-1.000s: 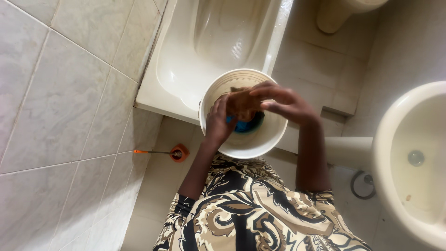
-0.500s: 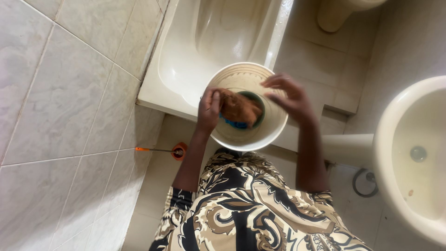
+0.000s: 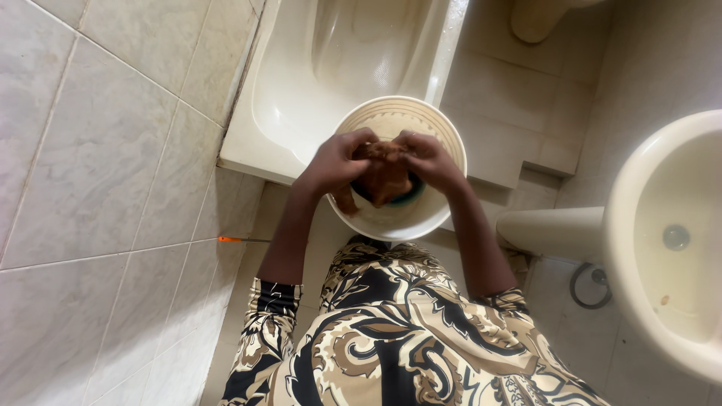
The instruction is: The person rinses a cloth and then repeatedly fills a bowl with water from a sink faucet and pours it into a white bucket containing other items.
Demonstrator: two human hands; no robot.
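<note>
Over a cream plastic bucket (image 3: pixel 391 116) I hold a brown cloth (image 3: pixel 385 174) with both hands. My left hand (image 3: pixel 335 162) grips its left side and my right hand (image 3: pixel 425 159) grips its right side, fingers curled into the fabric. A dark blue-green object (image 3: pixel 410 198) lies at the bottom of the bucket, mostly hidden under the cloth. The bucket rests on the front rim of a white bathtub (image 3: pixel 301 90).
A white pedestal washbasin (image 3: pixel 662 240) stands at the right. An orange-handled tool (image 3: pixel 237 240) lies on the tiled floor at the left, partly behind my arm. Grey wall tiles (image 3: pixel 90 165) fill the left side. A pale toilet base (image 3: pixel 538 19) shows at the top.
My right hand came back from the bucket's right rim and closed on the cloth. Both hands now bunch it together, and the camera view shifted slightly down.
</note>
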